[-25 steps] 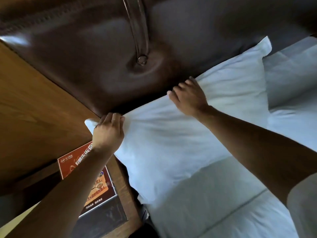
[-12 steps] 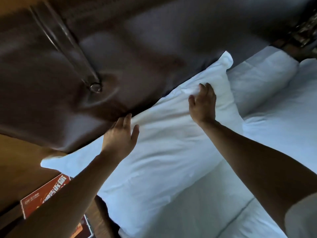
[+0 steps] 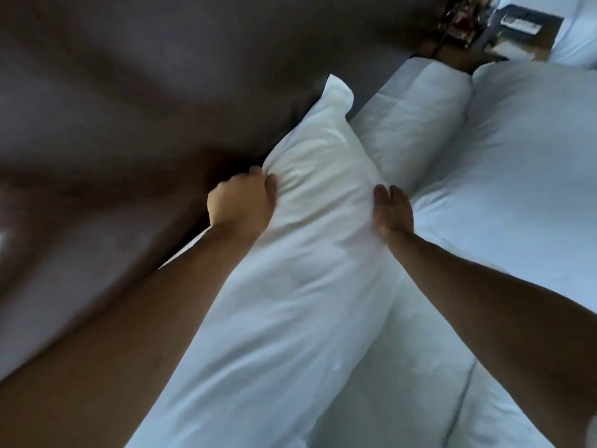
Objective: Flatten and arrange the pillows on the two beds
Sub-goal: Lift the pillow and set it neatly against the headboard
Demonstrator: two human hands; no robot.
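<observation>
A long white pillow (image 3: 303,263) lies against the dark brown padded headboard (image 3: 135,101). My left hand (image 3: 242,202) grips its headboard-side edge, fingers curled into the bunched fabric. On the opposite edge my right hand (image 3: 392,210) presses with fingers laid flat along the side. A second white pillow (image 3: 416,124) lies just beyond, further along the headboard. White bedding (image 3: 523,169) covers the bed to the right.
A nightstand (image 3: 504,30) with a dark device and small items stands at the top right, between this bed and the white corner of another bed (image 3: 578,43). The bedsheet (image 3: 403,383) with a seam runs along the lower right.
Both hands slid along the pillow toward its far end. The left hand went from flat to gripping the edge; the right moved to the bed-side edge. The view swung right, losing the table with the leaflet.
</observation>
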